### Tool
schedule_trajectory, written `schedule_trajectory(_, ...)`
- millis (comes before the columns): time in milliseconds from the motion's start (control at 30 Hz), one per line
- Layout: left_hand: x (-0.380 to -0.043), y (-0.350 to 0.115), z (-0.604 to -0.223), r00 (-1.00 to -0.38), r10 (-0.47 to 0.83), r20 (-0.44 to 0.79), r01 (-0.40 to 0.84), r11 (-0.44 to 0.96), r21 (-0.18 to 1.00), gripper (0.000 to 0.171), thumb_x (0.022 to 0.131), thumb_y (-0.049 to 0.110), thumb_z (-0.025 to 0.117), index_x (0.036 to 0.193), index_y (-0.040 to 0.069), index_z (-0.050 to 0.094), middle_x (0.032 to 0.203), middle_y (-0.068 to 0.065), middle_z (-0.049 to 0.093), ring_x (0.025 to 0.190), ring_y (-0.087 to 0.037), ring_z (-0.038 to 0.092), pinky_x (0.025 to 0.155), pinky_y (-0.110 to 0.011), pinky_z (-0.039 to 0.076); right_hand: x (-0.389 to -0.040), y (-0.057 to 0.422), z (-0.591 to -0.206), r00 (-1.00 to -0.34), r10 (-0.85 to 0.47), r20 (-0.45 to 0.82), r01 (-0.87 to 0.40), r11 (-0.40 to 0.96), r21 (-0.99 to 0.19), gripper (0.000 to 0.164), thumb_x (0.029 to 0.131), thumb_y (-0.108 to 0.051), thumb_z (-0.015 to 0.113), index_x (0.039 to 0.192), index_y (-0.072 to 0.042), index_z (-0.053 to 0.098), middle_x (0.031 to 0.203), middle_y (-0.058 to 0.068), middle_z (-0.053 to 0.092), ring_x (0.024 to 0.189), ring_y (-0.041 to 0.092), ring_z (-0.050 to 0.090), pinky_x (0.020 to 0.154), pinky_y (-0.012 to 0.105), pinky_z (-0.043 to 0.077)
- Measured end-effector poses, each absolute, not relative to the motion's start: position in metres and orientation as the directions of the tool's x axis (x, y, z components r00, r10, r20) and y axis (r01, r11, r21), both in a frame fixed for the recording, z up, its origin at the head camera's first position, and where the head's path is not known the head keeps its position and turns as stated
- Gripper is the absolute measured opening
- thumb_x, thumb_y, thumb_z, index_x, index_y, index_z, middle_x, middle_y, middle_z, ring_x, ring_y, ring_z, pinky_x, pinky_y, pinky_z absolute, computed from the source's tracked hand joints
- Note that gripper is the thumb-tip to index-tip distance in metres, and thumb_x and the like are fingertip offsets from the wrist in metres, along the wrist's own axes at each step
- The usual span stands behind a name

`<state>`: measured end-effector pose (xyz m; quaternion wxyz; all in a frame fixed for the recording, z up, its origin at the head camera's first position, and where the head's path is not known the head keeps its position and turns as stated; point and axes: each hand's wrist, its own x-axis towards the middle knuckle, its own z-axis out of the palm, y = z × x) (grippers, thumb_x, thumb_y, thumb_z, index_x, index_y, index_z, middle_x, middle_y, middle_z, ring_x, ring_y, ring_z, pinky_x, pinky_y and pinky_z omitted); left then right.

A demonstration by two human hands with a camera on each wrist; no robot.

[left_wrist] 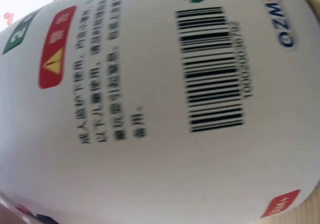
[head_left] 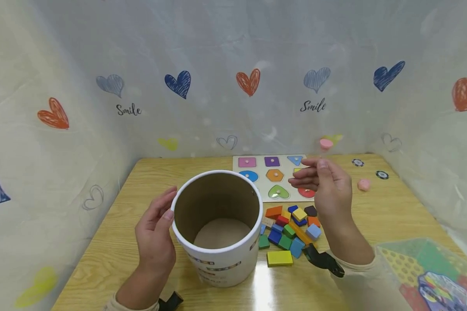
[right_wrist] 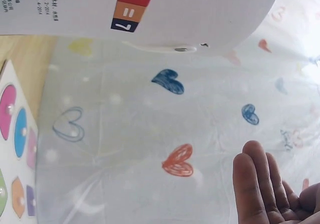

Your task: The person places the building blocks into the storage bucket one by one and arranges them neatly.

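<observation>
While our left hand point(head_left: 155, 235) rests against the side of a white tub point(head_left: 241, 259) on the wooden table point(head_left: 116, 211), its grip relaxed, we see our right hand point(head_left: 331, 190) raised, grip uncurled with fingers straight, near a shape puzzle point(head_left: 261, 182) and colourful blocks point(head_left: 289, 231) beside the tub.

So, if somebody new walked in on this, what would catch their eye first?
Probably the big white bucket near the front of the table, with the person's left grip against its side. Next, the heap of bright blocks just right of it, with the board of colourful shapes lying behind them. Above, red and blue hearts stand out on the pale curtain.
</observation>
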<state>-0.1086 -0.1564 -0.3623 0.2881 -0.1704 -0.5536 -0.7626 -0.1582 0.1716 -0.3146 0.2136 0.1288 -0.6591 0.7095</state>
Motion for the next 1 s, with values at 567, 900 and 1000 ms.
schedule_trajectory(567, -0.120, -0.150, -0.378, -0.713, -0.299, 0.634, 0.701, -0.313, 0.641, 0.036, 0.084, -0.011, 0.040, 0.116, -0.024, 0.050, 0.123, -0.028, 0.055, 0.112, -0.034, 0.056, 0.093, -0.035, 0.047, -0.142, 0.226, -0.387, -0.981, 0.186, 0.049, -0.006, 0.226, -0.974, 0.038, 0.099, -0.036, 0.044, 0.112, -0.005, 0.063, 0.090, 0.022, 0.065, 0.069, 0.029, 0.068, 0.066, 0.039, 0.057)
schedule_trajectory(900, -0.127, -0.144, -0.380, -0.698, -0.365, 0.615, 0.716, -0.351, 0.604, 0.039, 0.080, -0.006, 0.040, 0.112, -0.024, 0.052, 0.119, -0.029, 0.058, 0.106, -0.035, 0.058, 0.087, -0.037, 0.048, -0.096, 0.239, -0.459, -0.970, 0.183, -0.159, 0.204, 0.259, -0.944, 0.036, 0.079, -0.028, 0.076, 0.105, -0.004, 0.068, 0.078, 0.016, 0.067, 0.061, 0.027, 0.066, 0.058, 0.037, 0.056)
schedule_trajectory(1000, -0.129, -0.142, -0.382, -0.693, -0.387, 0.608, 0.720, -0.362, 0.592, 0.039, 0.080, -0.005, 0.039, 0.111, -0.025, 0.053, 0.118, -0.029, 0.058, 0.104, -0.035, 0.060, 0.086, -0.037, 0.049, -0.093, 0.237, -0.466, -0.976, 0.178, -0.124, 0.176, 0.318, -0.932, 0.035, 0.075, -0.025, 0.079, 0.104, -0.007, 0.069, 0.078, 0.012, 0.069, 0.061, 0.025, 0.066, 0.058, 0.035, 0.056)
